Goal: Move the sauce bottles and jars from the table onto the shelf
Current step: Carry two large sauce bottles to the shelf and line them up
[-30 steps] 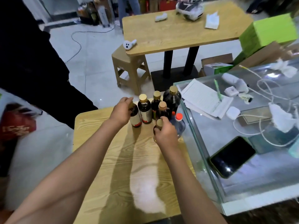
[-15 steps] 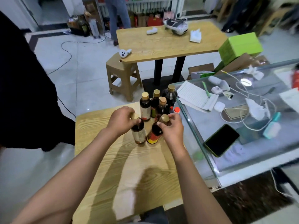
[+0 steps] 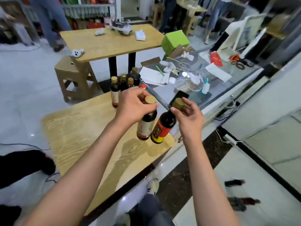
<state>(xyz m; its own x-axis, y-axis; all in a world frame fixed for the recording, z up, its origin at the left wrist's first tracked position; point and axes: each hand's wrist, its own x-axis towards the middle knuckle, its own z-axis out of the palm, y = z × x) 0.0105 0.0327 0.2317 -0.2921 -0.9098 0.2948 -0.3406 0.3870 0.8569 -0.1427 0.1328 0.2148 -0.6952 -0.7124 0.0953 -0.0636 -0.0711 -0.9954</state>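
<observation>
My left hand [image 3: 132, 106] grips the neck of a dark sauce bottle with a pale label [image 3: 146, 126], held above the wooden table [image 3: 78, 132]. My right hand [image 3: 189, 115] holds a second dark bottle with a red and yellow label [image 3: 162, 128] by its gold cap, tilted, right beside the first. Both bottles hang clear of the tabletop. Several more dark bottles with gold caps [image 3: 124, 85] stand together at the table's far edge. No shelf is clearly visible.
A glass counter [image 3: 228, 82] with papers, cables and a phone runs along the table's right side. Behind stand a wooden stool [image 3: 75, 77], a second wooden table [image 3: 110, 43] and a green box [image 3: 175, 40]. People stand at the back. Tiled floor lies to the right.
Both hands have lifted their bottles off the table and carried them toward me and to the right, away from the group. The view has swung right.
</observation>
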